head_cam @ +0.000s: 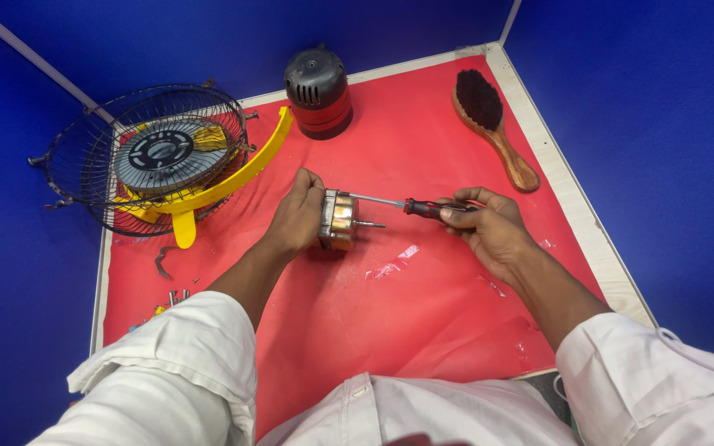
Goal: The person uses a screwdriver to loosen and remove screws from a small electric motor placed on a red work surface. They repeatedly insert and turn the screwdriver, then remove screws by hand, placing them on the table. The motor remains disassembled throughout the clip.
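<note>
My left hand (pixel 297 216) grips a small fan motor (pixel 340 220) with copper windings and a metal shaft pointing right, holding it on the red mat (pixel 390 322). In my right hand (pixel 489 227) is a screwdriver (pixel 406 204) with a red and black handle. Its thin metal shank runs left, with the tip at the motor's upper edge. Both forearms come out of white sleeves.
A black wire fan guard (pixel 101 144) with a yellow curved bracket (pixel 245 169) lies at the left. A red and black motor housing (pixel 317 92) stands at the back. A wooden brush (pixel 493 124) lies at the right. Small screws (pixel 177 297) sit near the left edge. Blue walls surround the table.
</note>
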